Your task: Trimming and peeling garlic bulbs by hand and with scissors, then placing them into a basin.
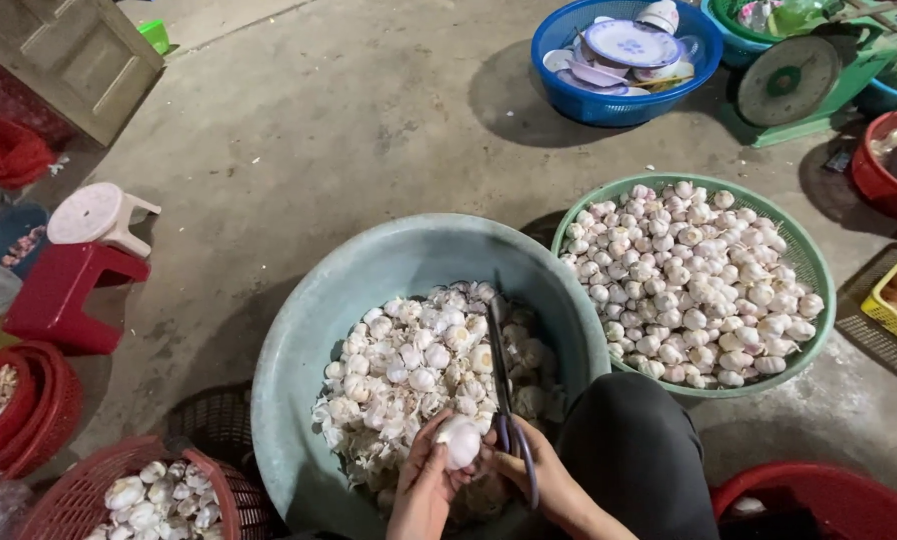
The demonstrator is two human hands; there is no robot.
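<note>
My left hand (424, 488) holds a white garlic bulb (461, 440) over a large pale green basin (299, 350) filled with garlic bulbs and papery trimmings. Close beside the bulb, my right hand (544, 475) grips dark scissors (504, 385), blades pointing up and away over the pile. To the right stands a green basket (809, 260) heaped with clean white garlic bulbs. My dark trouser knee (639, 440) lies between basin and basket.
A red basket (79, 500) with garlic sits at the bottom left, with red tubs and a red stool (64, 300) under a white stool (99, 212) nearby. A blue basket of dishes (569, 90) and a green scale (794, 80) stand on the concrete floor behind.
</note>
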